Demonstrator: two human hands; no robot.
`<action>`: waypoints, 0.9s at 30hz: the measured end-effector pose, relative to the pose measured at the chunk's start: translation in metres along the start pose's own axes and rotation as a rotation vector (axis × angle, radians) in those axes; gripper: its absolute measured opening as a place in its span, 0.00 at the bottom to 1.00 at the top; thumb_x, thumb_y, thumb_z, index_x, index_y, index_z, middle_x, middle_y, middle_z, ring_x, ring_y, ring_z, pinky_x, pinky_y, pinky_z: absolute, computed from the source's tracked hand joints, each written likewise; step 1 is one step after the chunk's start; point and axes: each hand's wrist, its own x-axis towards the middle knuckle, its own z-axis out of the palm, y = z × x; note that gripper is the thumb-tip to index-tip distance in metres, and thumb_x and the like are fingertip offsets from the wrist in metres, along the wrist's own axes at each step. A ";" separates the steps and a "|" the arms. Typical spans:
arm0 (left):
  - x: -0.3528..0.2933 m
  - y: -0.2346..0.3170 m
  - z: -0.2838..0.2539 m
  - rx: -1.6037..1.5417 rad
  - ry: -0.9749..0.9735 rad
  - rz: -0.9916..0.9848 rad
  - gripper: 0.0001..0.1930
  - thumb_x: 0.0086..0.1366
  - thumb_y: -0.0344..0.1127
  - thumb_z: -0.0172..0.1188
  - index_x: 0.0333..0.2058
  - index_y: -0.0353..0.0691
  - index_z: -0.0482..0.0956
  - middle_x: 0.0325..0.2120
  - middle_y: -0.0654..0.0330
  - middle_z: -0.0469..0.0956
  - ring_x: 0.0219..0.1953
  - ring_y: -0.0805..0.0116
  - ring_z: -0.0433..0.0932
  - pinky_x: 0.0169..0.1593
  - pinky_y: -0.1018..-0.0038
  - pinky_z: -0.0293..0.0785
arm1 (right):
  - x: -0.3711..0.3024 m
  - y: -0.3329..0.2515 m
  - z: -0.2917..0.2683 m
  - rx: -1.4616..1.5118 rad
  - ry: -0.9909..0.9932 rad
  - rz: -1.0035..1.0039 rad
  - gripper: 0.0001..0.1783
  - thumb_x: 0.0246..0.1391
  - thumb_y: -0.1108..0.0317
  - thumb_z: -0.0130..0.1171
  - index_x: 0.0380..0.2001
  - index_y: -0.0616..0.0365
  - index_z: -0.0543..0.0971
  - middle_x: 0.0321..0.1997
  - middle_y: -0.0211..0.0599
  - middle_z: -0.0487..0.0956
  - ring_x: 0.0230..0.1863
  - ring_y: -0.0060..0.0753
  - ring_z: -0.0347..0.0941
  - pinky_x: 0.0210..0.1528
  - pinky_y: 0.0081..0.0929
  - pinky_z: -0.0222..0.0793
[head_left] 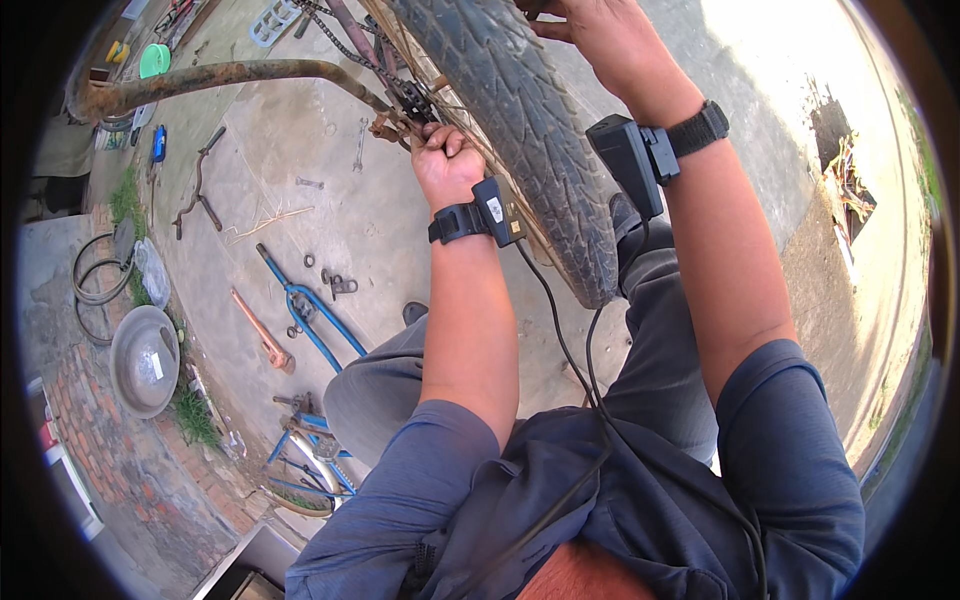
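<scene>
Two bare arms reach up my view, one on each side of a bicycle tire [505, 130] that slants from the upper edge down between the person's knees. Watching from my far-off station, I see the left forearm rising almost straight, with a strapped black box [499, 212] at the wrist. The left hand [446, 170] is at the wheel's hub [412, 100], just beside the rusty bent bar [225, 78]. Its fingers are curled in toward the palm, close against the metal; I cannot tell whether they grip a part there.

I see the right forearm angle up and leftward past the tire's other side, carrying a second black box on its strap. The right hand [612, 48] reaches the upper edge of my view, fingers pointing left and partly cut off, so I cannot tell whether they hold anything.

On the concrete floor [300, 140] to the left I make out a spanner [359, 145], a blue bicycle fork [300, 293] and a reddish pipe wrench [262, 332], all well apart from both hands.
</scene>
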 end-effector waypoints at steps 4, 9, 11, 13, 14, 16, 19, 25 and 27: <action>0.004 0.003 -0.001 0.019 -0.004 -0.012 0.08 0.77 0.36 0.51 0.35 0.45 0.74 0.24 0.70 0.71 0.18 0.80 0.68 0.17 0.82 0.56 | 0.002 0.003 0.000 -0.006 0.002 -0.008 0.37 0.72 0.38 0.44 0.68 0.56 0.69 0.41 0.43 0.79 0.35 0.27 0.75 0.43 0.28 0.75; 0.001 0.001 0.001 0.055 0.038 -0.003 0.08 0.77 0.36 0.50 0.36 0.46 0.74 0.24 0.71 0.71 0.18 0.81 0.68 0.17 0.81 0.57 | 0.009 0.010 -0.005 0.003 -0.005 -0.027 0.37 0.72 0.37 0.44 0.68 0.56 0.68 0.41 0.42 0.79 0.34 0.27 0.75 0.42 0.28 0.75; -0.001 -0.001 0.003 0.068 0.060 0.013 0.08 0.78 0.36 0.49 0.36 0.47 0.73 0.24 0.71 0.71 0.19 0.80 0.69 0.18 0.81 0.58 | 0.009 0.012 -0.006 0.015 -0.019 -0.028 0.37 0.72 0.37 0.44 0.68 0.56 0.68 0.41 0.42 0.79 0.34 0.27 0.74 0.41 0.28 0.75; -0.003 -0.003 0.006 0.077 0.082 0.034 0.08 0.78 0.36 0.49 0.36 0.47 0.73 0.24 0.71 0.71 0.19 0.80 0.69 0.18 0.81 0.58 | 0.007 0.013 -0.006 0.023 -0.024 -0.030 0.37 0.72 0.37 0.44 0.68 0.56 0.68 0.41 0.42 0.79 0.34 0.27 0.74 0.41 0.27 0.75; -0.003 -0.004 0.007 0.078 0.090 0.043 0.08 0.78 0.36 0.49 0.35 0.47 0.73 0.24 0.72 0.71 0.19 0.80 0.70 0.18 0.80 0.59 | 0.007 0.013 -0.006 0.023 -0.028 -0.034 0.37 0.72 0.37 0.44 0.68 0.56 0.68 0.41 0.41 0.79 0.34 0.26 0.74 0.40 0.27 0.75; -0.004 -0.005 0.009 0.084 0.089 0.055 0.09 0.78 0.37 0.50 0.35 0.47 0.73 0.24 0.72 0.71 0.19 0.80 0.70 0.18 0.80 0.59 | 0.007 0.012 -0.004 0.039 -0.036 -0.031 0.37 0.72 0.37 0.44 0.68 0.56 0.68 0.41 0.42 0.79 0.34 0.27 0.74 0.40 0.27 0.75; -0.007 -0.004 0.012 0.049 0.075 0.039 0.09 0.78 0.39 0.51 0.35 0.47 0.73 0.23 0.72 0.70 0.19 0.80 0.70 0.18 0.81 0.59 | 0.008 0.010 -0.004 0.038 -0.031 -0.010 0.36 0.72 0.38 0.45 0.68 0.56 0.68 0.42 0.42 0.79 0.34 0.27 0.74 0.41 0.27 0.75; -0.013 -0.005 0.012 -0.039 -0.006 -0.025 0.10 0.77 0.40 0.54 0.34 0.47 0.72 0.23 0.72 0.71 0.19 0.81 0.70 0.18 0.82 0.58 | 0.006 0.009 -0.004 -0.009 0.000 -0.036 0.36 0.73 0.38 0.44 0.68 0.56 0.69 0.43 0.42 0.79 0.38 0.28 0.75 0.44 0.27 0.75; -0.012 -0.005 0.012 -0.035 -0.008 -0.025 0.10 0.77 0.40 0.54 0.34 0.46 0.72 0.23 0.72 0.71 0.19 0.81 0.70 0.18 0.82 0.58 | 0.008 0.009 -0.004 -0.021 0.008 -0.031 0.36 0.73 0.38 0.44 0.68 0.56 0.69 0.43 0.42 0.79 0.40 0.28 0.75 0.46 0.27 0.75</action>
